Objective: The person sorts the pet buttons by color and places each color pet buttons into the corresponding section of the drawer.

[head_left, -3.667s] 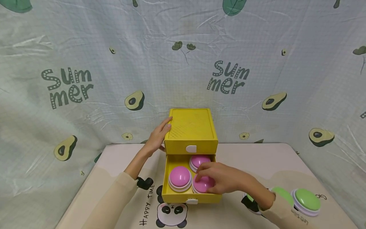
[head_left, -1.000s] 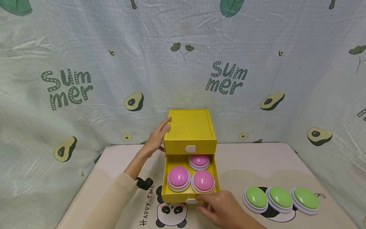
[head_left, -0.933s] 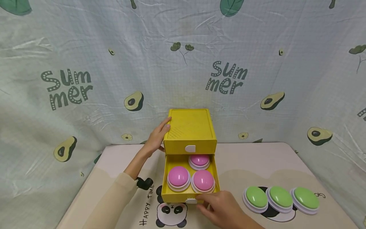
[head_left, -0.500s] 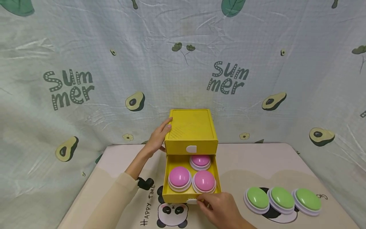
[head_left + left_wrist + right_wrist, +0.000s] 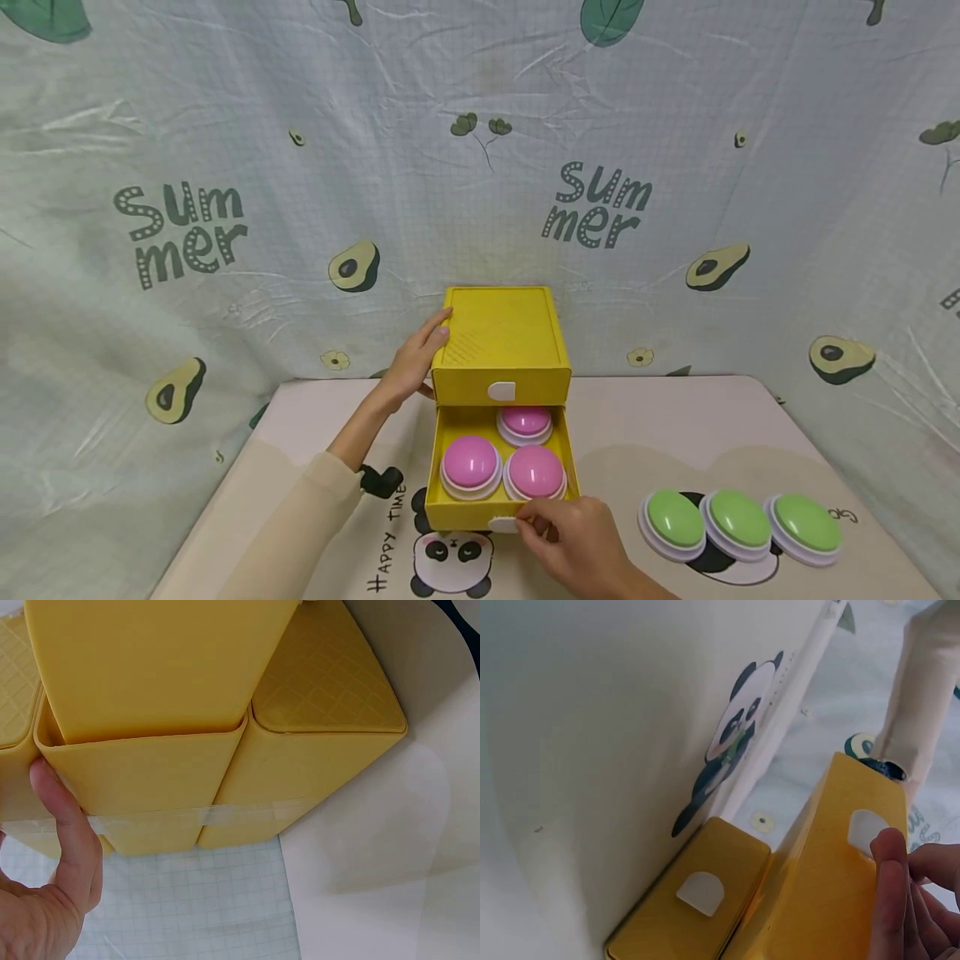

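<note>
Left hand [image 5: 410, 367]: resting against the left side of the yellow box [image 5: 501, 329], with straight fingers stretching to its top edge; in the left wrist view, crossing a strip of clear tape [image 5: 244, 812].
Right hand [image 5: 579, 537]: pinching the right end of the white tab [image 5: 502, 525] with curled fingers.
Lower drawer [image 5: 456, 518]: standing pulled out, carrying three pink buttons on white bases.
Front-left pink button [image 5: 471, 461]: sitting just beside the front-right pink button [image 5: 535, 471].
Rear pink button [image 5: 525, 420]: sitting behind the front-right one, near the upper drawer.
Upper drawer [image 5: 459, 387]: sitting closed above, bearing its own tab [image 5: 501, 391].
Green buttons [image 5: 739, 517]: lying in a row of three on the desk [image 5: 645, 408], well to the right of the box.
Panda print [image 5: 452, 561]: showing on the desk below the lower drawer's front.
Happy Time lettering [image 5: 386, 537]: running along the panda's left.
Patterned cloth [image 5: 420, 200]: hanging behind, displaying avocados, leaves and "Summer" wording.
</note>
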Demonstrator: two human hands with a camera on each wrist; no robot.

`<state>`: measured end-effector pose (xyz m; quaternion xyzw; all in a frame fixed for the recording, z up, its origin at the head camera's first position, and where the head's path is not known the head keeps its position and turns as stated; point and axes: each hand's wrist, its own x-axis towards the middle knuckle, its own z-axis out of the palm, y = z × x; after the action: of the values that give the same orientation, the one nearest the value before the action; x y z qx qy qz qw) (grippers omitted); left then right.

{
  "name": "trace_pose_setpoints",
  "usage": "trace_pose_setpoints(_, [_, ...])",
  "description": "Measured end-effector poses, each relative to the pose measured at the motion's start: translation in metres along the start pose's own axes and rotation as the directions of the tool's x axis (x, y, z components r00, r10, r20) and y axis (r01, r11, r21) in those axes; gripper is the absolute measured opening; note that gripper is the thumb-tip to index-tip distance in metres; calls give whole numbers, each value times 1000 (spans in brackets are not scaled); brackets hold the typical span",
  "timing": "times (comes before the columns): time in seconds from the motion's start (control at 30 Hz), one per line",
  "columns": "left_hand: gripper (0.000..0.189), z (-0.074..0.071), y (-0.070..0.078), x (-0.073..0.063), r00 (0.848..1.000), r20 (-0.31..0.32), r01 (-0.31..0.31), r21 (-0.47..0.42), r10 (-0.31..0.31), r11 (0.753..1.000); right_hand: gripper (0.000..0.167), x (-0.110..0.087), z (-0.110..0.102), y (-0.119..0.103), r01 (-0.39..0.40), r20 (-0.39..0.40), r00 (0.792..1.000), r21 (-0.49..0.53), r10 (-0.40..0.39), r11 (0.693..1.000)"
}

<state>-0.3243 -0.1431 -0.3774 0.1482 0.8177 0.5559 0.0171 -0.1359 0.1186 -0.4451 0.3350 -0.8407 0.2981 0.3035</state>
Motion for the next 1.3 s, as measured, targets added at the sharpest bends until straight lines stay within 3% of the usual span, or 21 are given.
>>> trace_pose_setpoints(0.53, [56,1,1,0,1000,-7,22,1,-22,1000,19,15,1,9,-122,20,992,20,121,992])
trace_pose_setpoints(0.9, [56,1,0,1,1000,-10,17,1,-17,1000,15,33,7,24,-239,79,968,33,236,970])
trace_pose_setpoints(1.3, [58,1,0,0,1000,-2,19,8,-19,1000,10,49,18,42,-287,94,955,30,283,958])
